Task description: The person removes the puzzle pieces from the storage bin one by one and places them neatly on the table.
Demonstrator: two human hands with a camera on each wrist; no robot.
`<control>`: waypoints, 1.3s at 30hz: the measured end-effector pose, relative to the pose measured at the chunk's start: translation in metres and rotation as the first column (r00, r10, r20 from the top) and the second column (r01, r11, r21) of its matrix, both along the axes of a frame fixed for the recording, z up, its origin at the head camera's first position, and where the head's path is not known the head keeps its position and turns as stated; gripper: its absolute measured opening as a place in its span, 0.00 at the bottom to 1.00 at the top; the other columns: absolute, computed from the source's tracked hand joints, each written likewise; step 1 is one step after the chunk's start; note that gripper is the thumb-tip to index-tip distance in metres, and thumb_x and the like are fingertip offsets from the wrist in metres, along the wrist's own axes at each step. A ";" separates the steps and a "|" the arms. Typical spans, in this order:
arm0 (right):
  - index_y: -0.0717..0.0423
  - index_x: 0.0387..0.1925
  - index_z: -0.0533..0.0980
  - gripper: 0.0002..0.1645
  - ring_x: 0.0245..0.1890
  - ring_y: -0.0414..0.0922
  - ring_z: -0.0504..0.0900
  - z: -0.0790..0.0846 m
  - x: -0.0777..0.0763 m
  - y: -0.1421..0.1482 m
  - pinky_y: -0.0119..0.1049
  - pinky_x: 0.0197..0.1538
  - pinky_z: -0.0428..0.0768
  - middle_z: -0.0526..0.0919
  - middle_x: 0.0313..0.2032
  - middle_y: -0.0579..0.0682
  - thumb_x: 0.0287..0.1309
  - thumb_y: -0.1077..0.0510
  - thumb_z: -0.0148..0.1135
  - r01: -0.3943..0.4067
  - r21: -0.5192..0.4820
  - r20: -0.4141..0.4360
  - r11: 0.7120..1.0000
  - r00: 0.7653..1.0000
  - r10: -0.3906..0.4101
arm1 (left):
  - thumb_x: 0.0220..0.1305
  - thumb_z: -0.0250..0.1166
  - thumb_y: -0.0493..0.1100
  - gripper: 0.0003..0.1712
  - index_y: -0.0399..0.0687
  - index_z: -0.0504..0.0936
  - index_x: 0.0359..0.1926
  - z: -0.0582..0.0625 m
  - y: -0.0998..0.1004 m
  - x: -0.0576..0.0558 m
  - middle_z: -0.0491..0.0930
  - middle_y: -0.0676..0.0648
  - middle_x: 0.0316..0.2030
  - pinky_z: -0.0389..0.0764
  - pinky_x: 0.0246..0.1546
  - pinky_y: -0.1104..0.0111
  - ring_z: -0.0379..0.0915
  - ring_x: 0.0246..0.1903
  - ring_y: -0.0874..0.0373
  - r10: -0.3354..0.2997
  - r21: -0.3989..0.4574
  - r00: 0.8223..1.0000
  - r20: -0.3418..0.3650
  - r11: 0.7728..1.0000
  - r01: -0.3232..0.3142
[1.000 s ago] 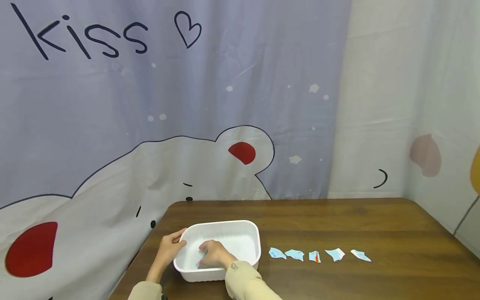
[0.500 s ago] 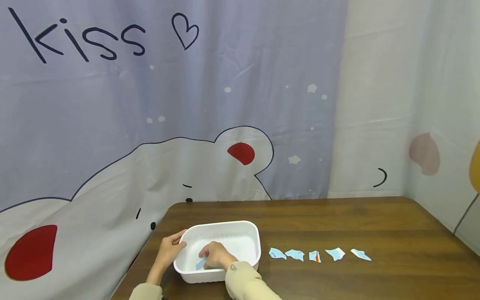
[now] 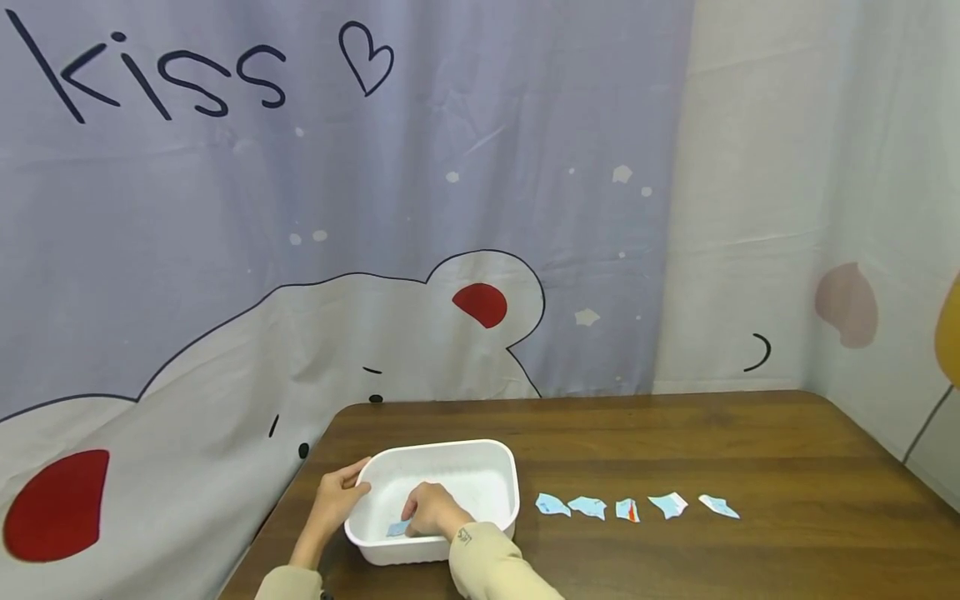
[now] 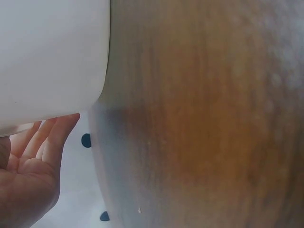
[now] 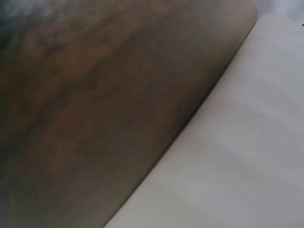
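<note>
My left hand (image 3: 336,500) grips the left end of a white plastic tub (image 3: 491,454), thumb over the rim and fingers against the outer wall. In the left wrist view, those fingers (image 4: 45,137) reach up behind the tub's wall (image 4: 52,57). Inside the tub, my right hand (image 3: 432,510) points down with curled fingers, pinching the edge of a light blue paper scrap (image 3: 397,528) low over the tub floor. Its fingertips are partly hidden behind the hand. The right wrist view has only the tub's pale outer side (image 5: 228,142), without the hand.
Several torn light blue paper scraps (image 3: 587,507) lie in a row on the brown wooden table (image 3: 675,442), right of the tub. One scrap (image 3: 627,510) has a red mark. A printed curtain (image 3: 450,208) hangs behind the table and along its sides.
The blue scrap under my right hand has turned, and more of it shows left of the fingers. My right fingers have drawn in slightly. The left hand stays on the tub's rim.
</note>
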State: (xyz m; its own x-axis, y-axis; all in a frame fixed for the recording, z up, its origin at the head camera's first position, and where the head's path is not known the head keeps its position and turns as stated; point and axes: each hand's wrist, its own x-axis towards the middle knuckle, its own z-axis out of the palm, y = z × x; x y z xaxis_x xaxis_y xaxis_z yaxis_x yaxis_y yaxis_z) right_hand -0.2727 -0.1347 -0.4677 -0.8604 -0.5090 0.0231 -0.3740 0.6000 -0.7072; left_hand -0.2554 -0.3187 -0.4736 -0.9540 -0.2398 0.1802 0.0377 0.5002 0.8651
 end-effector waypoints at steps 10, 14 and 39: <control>0.58 0.25 0.83 0.07 0.25 0.40 0.73 -0.001 -0.001 -0.001 0.29 0.34 0.74 0.80 0.22 0.47 0.39 0.67 0.73 -0.032 0.027 -0.034 0.999 0.999 0.033 | 0.61 0.57 0.28 0.25 0.26 0.73 0.60 0.000 -0.001 0.001 0.74 0.27 0.57 0.85 0.48 0.56 0.76 0.56 0.35 0.016 0.000 1.000 0.008 1.000 -0.016; 0.58 0.25 0.82 0.07 0.24 0.39 0.73 -0.001 0.000 0.000 0.27 0.32 0.72 0.80 0.22 0.47 0.39 0.67 0.73 -0.056 0.038 -0.066 0.998 0.996 0.058 | 0.62 0.57 0.29 0.25 0.26 0.72 0.61 0.000 -0.002 0.001 0.74 0.27 0.58 0.84 0.49 0.55 0.76 0.56 0.35 0.009 -0.006 1.000 0.016 1.000 -0.009; 0.69 0.29 0.83 0.07 0.23 0.34 0.69 0.023 -0.020 0.052 0.22 0.28 0.68 0.80 0.21 0.50 0.42 0.70 0.70 -0.092 -0.167 -0.026 0.982 0.996 0.089 | 0.59 0.59 0.29 0.26 0.27 0.73 0.60 0.001 -0.001 -0.003 0.75 0.28 0.57 0.85 0.48 0.55 0.77 0.55 0.35 0.020 -0.042 1.000 0.021 0.999 -0.019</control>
State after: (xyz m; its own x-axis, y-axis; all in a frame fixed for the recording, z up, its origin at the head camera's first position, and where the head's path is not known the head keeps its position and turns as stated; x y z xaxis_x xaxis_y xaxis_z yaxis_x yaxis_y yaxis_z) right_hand -0.2928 -0.0824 -0.4448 -0.8095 -0.5725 0.1300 -0.4352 0.4365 -0.7874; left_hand -0.2587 -0.3197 -0.4722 -0.9528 -0.2514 0.1701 0.0090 0.5367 0.8437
